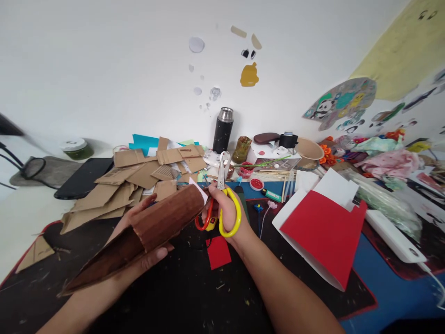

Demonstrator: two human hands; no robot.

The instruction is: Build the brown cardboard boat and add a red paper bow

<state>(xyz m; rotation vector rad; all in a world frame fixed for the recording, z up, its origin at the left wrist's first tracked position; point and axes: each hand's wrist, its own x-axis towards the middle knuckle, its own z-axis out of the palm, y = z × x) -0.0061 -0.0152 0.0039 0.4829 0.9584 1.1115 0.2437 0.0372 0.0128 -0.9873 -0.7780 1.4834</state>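
Note:
My left hand is wrapped round a brown curved cardboard piece, open like a trough at its lower left end. Yellow-handled scissors hang from my right hand, whose thumb and fingers meet at the upper right end of the brown piece. The metal blades point up and away. A white pointed scrap of paper shows at that end. Behind the right fingers is a red loop handle. A small red paper square lies on the black mat below the hands.
Cardboard scraps are piled at the left beside a black tablet-like slab. A black flask stands by the wall. Red paper, a white power strip and a plastic bag lie at the right.

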